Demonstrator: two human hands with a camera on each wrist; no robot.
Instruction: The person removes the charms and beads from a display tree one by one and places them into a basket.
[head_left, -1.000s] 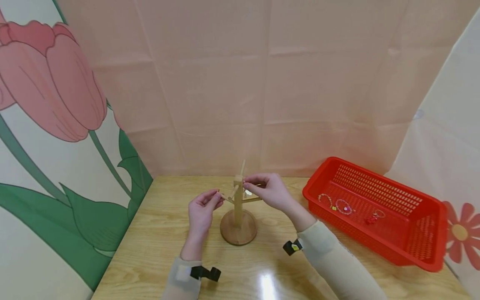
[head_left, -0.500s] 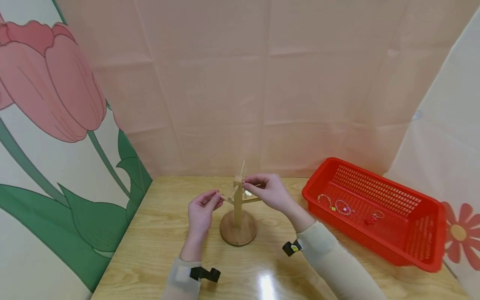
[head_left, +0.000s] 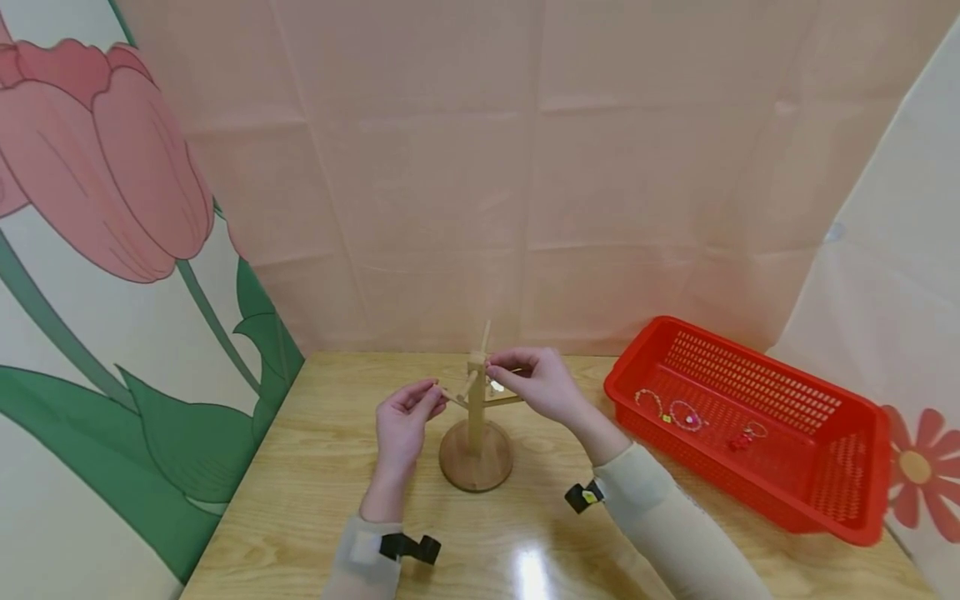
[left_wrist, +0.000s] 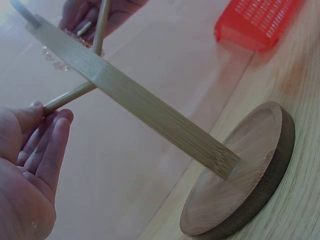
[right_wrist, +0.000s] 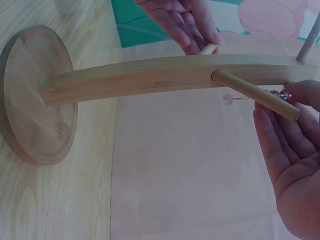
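A wooden stand with a square post (head_left: 476, 423), a round base (head_left: 480, 473) and several thin pegs stands upright on the table. My left hand (head_left: 402, 421) pinches the tip of a left-hand peg (left_wrist: 70, 97) between thumb and fingers. To the right of the post's top, my right hand (head_left: 547, 387) pinches a beaded bracelet (right_wrist: 228, 99) with pinkish clear beads. Part of that bracelet is hidden by the fingers and by a peg (right_wrist: 257, 96) in the right wrist view. In the left wrist view its beads hang behind the post.
A red plastic basket (head_left: 757, 492) with perforated walls stands on the right of the wooden table (head_left: 322, 467). Inside it lie two bracelets (head_left: 686, 415) and a small ring with a red charm (head_left: 742, 438). A pinkish cloth backdrop (head_left: 420, 208) hangs behind the table.
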